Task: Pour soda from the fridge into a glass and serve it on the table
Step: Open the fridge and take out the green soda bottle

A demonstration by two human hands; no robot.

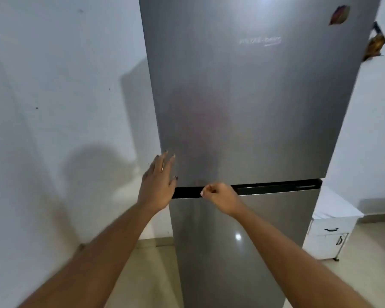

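A tall grey steel fridge (249,103) fills the middle of the view, both doors closed. A black handle slot (276,188) runs across between its upper and lower door. My left hand (157,185) is open, fingers spread, at the left edge of the upper door just above the slot. My right hand (221,196) is curled into a loose fist in front of the slot, and I cannot tell whether its fingers hook into it. No soda or glass is in sight.
A white wall (65,107) stands close on the left of the fridge. A low white cabinet (329,236) with black handles sits to the right. Magnets (339,15) stick to the fridge's upper right corner. Pale tiled floor (153,274) lies below.
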